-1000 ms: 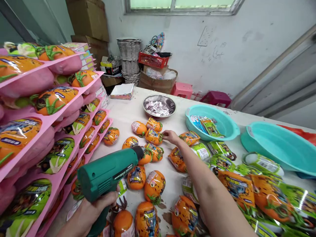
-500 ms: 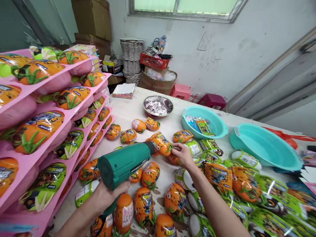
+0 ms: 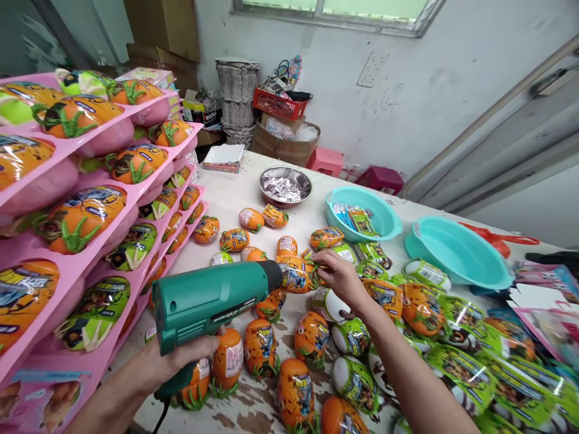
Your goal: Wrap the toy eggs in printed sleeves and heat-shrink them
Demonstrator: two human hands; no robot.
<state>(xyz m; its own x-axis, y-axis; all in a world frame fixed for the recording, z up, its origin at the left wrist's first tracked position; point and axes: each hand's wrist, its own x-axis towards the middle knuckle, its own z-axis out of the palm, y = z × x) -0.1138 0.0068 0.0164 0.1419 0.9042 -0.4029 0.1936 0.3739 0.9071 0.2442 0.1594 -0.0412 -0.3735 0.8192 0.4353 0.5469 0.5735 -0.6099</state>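
Note:
My left hand [image 3: 192,355] is wrapped round the handle of a green heat gun [image 3: 212,295], its dark nozzle pointing right. Right at the nozzle's tip is an orange toy egg [image 3: 296,274] in printed plastic film, with green claw-like feet. The fingers of my right hand [image 3: 337,271] pinch this egg at its clawed end, just above the table. Around both hands stand and lie several more wrapped eggs, such as an orange one [image 3: 312,337] and a green-and-white one [image 3: 355,383].
Pink trays [image 3: 90,253] filled with eggs are stacked at the left. Beyond the eggs stand a steel bowl [image 3: 284,185] of small packets, a turquoise basin [image 3: 384,220] holding packets, and another turquoise basin [image 3: 465,253]. Green-wrapped eggs [image 3: 479,374] are heaped at the right.
The heat gun has turned to a flatter angle, its nozzle still against the egg. The held egg has turned and sits slightly lower in view. The camera view has shifted a little.

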